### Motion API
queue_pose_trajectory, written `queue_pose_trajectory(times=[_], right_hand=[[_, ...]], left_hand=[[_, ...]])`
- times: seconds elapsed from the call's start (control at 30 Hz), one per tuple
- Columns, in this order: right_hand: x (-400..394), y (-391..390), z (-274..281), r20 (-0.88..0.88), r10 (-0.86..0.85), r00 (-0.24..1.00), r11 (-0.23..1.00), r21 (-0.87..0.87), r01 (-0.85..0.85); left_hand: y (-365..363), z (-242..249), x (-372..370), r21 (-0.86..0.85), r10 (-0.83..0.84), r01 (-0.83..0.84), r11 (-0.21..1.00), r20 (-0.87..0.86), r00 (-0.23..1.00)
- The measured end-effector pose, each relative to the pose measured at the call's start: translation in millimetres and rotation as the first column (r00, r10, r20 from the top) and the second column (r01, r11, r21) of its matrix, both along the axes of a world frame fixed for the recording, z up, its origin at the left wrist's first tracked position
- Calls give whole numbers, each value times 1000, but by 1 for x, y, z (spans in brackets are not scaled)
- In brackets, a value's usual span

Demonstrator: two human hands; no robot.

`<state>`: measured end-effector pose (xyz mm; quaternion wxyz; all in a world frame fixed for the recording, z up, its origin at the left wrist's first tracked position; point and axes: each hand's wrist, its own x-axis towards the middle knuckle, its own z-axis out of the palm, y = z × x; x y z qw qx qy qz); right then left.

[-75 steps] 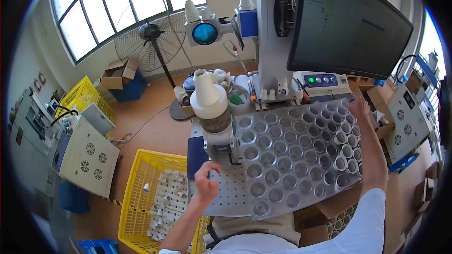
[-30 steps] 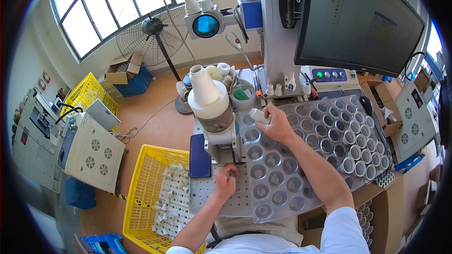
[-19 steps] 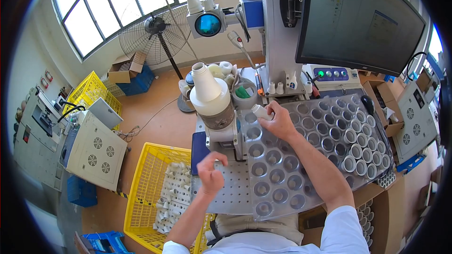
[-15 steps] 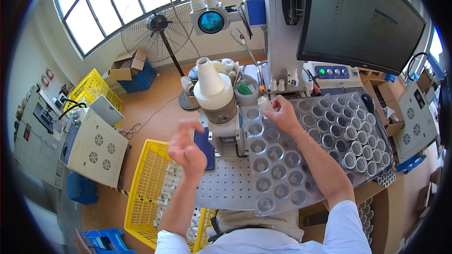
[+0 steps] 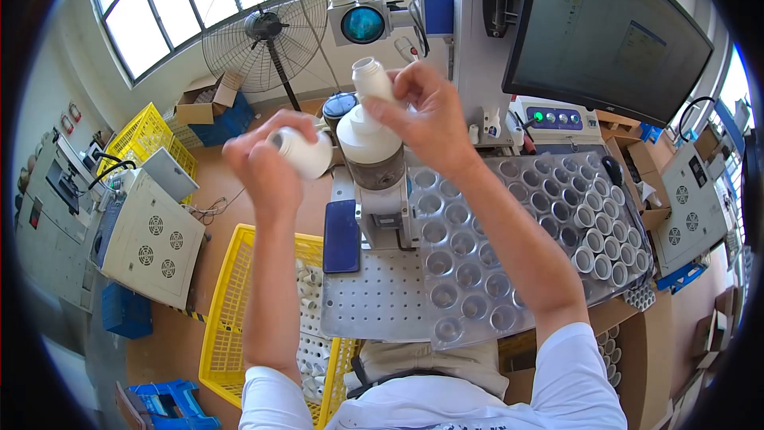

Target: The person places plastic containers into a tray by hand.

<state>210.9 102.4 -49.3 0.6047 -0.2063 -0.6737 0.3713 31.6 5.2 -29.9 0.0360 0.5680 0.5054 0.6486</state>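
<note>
My left hand (image 5: 270, 159) is closed around a white plastic cup-like part (image 5: 306, 153), tilted, left of the fixture. My right hand (image 5: 426, 111) grips another white part (image 5: 374, 82) by its side, above the white round top (image 5: 368, 137) of the fixture. That part stands upright, its ringed opening facing up. Below the white top is a grey cylinder (image 5: 380, 173) on a metal mount. To the right, a clear tray (image 5: 469, 275) with round pockets carries several white cups (image 5: 602, 249) at its right side.
A yellow basket (image 5: 225, 326) with small white parts stands at lower left. A blue flat object (image 5: 341, 236) lies on the perforated metal plate (image 5: 374, 299). A lens head (image 5: 363, 25) hangs above the fixture, and a monitor (image 5: 609, 32) is at upper right.
My left hand, empty before, has moved up and left and now holds a white part. My right hand has moved from the tray's back edge to above the fixture with a white part.
</note>
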Motion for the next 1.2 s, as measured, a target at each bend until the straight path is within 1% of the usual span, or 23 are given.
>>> queue_pose_trajectory(times=[0.07,0.17,0.2,0.23,0.27,0.3,0.33,0.4,0.47,0.53,0.63,0.67,0.7,0.73,0.8,0.83,0.87,0.9,1.0,1.1,1.13,1.17,1.2], right_hand=[[-10,-5,-10,300,-135,944,991,62,121],[-7,-3,-23,194,-143,970,985,128,120],[-2,-3,-29,93,-155,983,973,189,136],[17,-15,-23,236,-167,957,985,90,150],[31,-17,-31,242,-217,946,973,133,189],[53,-17,-40,250,-263,932,959,177,223],[86,-19,-48,264,-341,902,937,169,305],[136,-20,-60,371,-357,857,934,173,313],[204,-12,-68,595,-461,658,869,152,472],[279,8,-88,711,-614,343,707,302,639],[380,28,-109,868,-492,-70,537,366,760],[397,28,-109,908,-403,-119,525,335,783],[412,31,-110,937,-311,-160,514,308,801],[423,33,-118,949,-283,-139,536,276,797],[430,39,-123,971,-223,-89,612,211,762],[435,47,-131,972,-224,-78,610,202,766],[441,55,-140,955,-287,-69,630,243,738],[441,55,-139,952,-303,-52,632,242,736],[425,56,-120,936,-286,-207,574,340,745],[388,56,-77,943,-293,-161,548,304,779],[362,50,-59,960,-269,-75,544,215,811],[337,48,-55,961,-269,-70,553,213,805],[314,45,-55,936,-321,142,627,98,773]], left_hand=[[-26,-32,-32,5,133,-133,991,30,991],[-59,-99,-84,-154,312,-286,946,185,932],[-69,-139,-123,-207,342,-314,927,120,932],[-82,-169,-153,-110,461,-545,832,-411,786],[-93,-196,-177,-142,407,-529,836,-485,774],[-103,-227,-201,-356,420,-445,822,-148,895],[-112,-261,-232,-265,436,-529,806,-340,833],[-135,-316,-286,-438,459,-440,783,-69,886],[-141,-318,-270,-483,599,-456,747,194,777],[-137,-309,-247,-454,546,-421,785,188,816],[-117,-282,-204,-340,419,-348,874,163,893],[-109,-273,-184,-295,381,-325,898,156,911],[-98,-260,-150,-305,266,-187,934,244,933],[-89,-246,-115,-298,163,-61,952,329,930],[-77,-243,-76,-331,119,-134,934,-68,991],[-74,-208,-29,-312,14,-41,949,-89,996],[-63,-218,-16,-127,-139,120,985,-149,979],[-58,-220,4,-115,-216,204,972,-99,971],[-53,-225,39,-215,-402,372,903,-116,908],[-55,-246,61,-232,-442,410,882,-106,891],[-55,-264,62,-263,-443,402,877,-121,888],[-54,-272,61,-291,-446,395,872,-136,885],[-54,-268,60,-337,-473,421,842,-87,877]])
